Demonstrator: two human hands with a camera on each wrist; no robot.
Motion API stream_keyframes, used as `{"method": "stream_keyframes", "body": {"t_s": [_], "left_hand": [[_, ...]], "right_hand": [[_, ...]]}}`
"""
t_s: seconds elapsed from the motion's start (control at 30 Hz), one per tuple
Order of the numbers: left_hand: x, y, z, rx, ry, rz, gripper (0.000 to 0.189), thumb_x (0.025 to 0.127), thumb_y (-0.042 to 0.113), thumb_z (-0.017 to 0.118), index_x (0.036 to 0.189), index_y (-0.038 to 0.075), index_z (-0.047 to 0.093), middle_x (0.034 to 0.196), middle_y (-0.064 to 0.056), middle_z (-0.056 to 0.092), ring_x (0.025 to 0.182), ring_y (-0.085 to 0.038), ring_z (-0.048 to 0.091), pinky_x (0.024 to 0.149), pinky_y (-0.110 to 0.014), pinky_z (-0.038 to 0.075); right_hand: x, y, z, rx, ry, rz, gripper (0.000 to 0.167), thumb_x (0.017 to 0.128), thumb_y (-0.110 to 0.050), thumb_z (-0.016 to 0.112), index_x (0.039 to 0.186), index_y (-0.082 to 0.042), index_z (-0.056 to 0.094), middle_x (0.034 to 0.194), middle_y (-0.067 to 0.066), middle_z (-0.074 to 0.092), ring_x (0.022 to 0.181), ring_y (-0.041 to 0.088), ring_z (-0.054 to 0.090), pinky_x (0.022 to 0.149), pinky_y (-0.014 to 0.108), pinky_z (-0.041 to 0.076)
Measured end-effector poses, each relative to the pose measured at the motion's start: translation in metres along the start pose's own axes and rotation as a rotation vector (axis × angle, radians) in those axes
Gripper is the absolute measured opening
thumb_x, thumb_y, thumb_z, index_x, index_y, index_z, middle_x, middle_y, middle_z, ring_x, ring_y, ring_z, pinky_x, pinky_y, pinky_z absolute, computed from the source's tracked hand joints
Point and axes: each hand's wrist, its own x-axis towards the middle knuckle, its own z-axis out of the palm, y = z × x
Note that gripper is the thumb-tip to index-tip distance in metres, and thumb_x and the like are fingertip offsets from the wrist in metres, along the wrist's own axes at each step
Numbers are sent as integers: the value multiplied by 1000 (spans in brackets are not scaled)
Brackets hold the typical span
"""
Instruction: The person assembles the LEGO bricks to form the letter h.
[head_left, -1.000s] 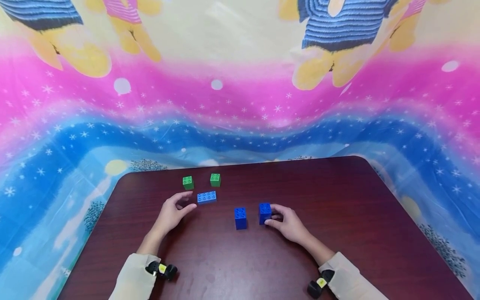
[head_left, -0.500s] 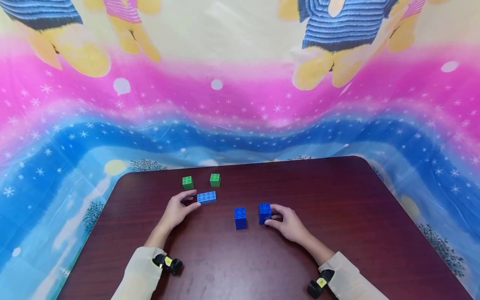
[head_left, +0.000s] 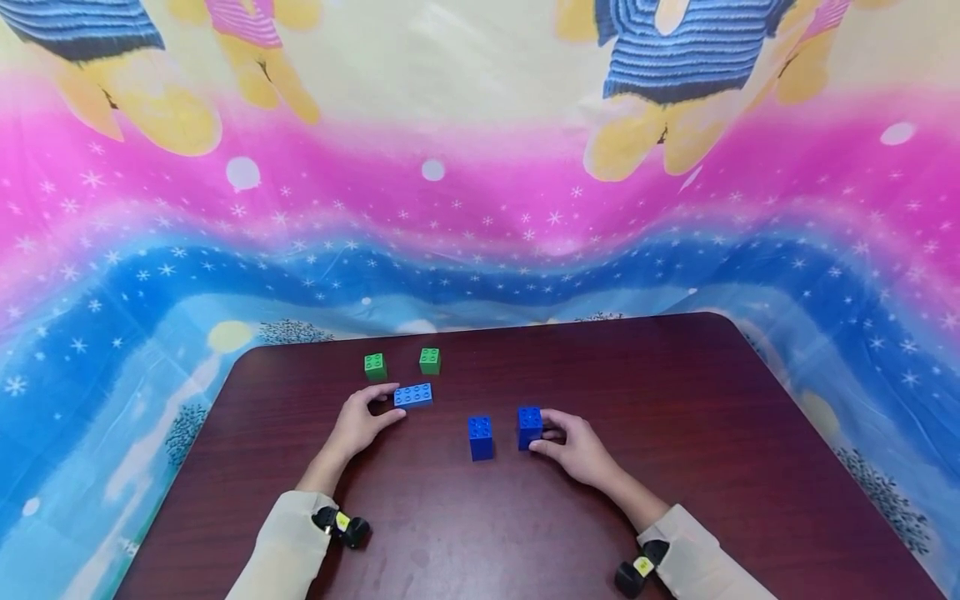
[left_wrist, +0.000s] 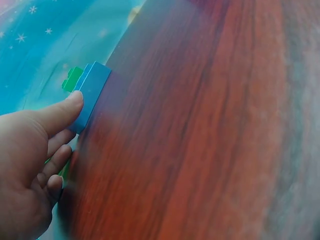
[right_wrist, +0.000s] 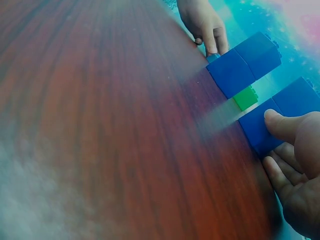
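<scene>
My left hand (head_left: 358,423) has thumb and index finger on either side of the left end of a light blue toy brick (head_left: 415,395), eight studs by the look of its top. In the left wrist view the thumb lies on the front face of that light blue brick (left_wrist: 95,92). My right hand (head_left: 579,448) holds the right side of a dark blue stack (head_left: 529,427) between thumb and fingers. A seam across this stack (right_wrist: 295,100) shows two bricks, one on the other. Just left of it stands a matching dark blue stack (head_left: 481,438), untouched.
Two small green bricks (head_left: 375,367) (head_left: 430,361) sit apart behind the light blue brick. All the bricks stand on a dark red wooden table (head_left: 660,375) with rounded far corners. A printed cloth (head_left: 480,217) hangs around its far side and sides.
My left hand has moved right and slightly away from me, bringing thumb and index finger around the light blue brick's left end. My right hand and the bricks have stayed put.
</scene>
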Motion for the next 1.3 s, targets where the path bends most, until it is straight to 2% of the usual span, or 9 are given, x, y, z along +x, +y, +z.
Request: {"method": "stream_keyframes", "body": {"t_s": [0.27,0.43,0.73,1.03,1.3], "left_hand": [[0,2,0,23,22,7,44,91,11,78,133,5,67,127,-17,67,112,-32,62,97,-51,50],[1,3,1,17,14,-19,45,91,12,78,134,6,66,128,-17,66,114,-32,61,99,-51,49],[2,5,2,56,13,-19,42,92,13,77,133,6,67,127,-18,66,113,-34,61,99,-53,48],[1,9,0,39,3,-4,37,98,11,68,134,2,64,130,-21,63,117,-36,59,102,-54,45],[-3,3,-1,7,24,10,35,98,10,69,132,1,65,125,-20,66,112,-34,61,100,-52,48]], "right_hand": [[0,1,1,1,3,-3,44,89,-7,78,129,1,63,117,15,70,101,26,71,86,33,58],[-1,-1,1,-5,4,10,44,89,-6,78,130,-2,63,117,12,70,102,25,71,87,34,58],[-1,0,0,-3,11,11,44,89,-7,79,129,0,64,116,14,70,100,26,71,86,34,58],[0,-1,0,-4,9,8,43,89,-7,79,129,0,64,116,14,70,101,26,71,86,34,58],[-1,-1,0,-1,13,0,43,88,-7,79,128,1,64,116,15,70,100,26,72,85,34,58]]}}
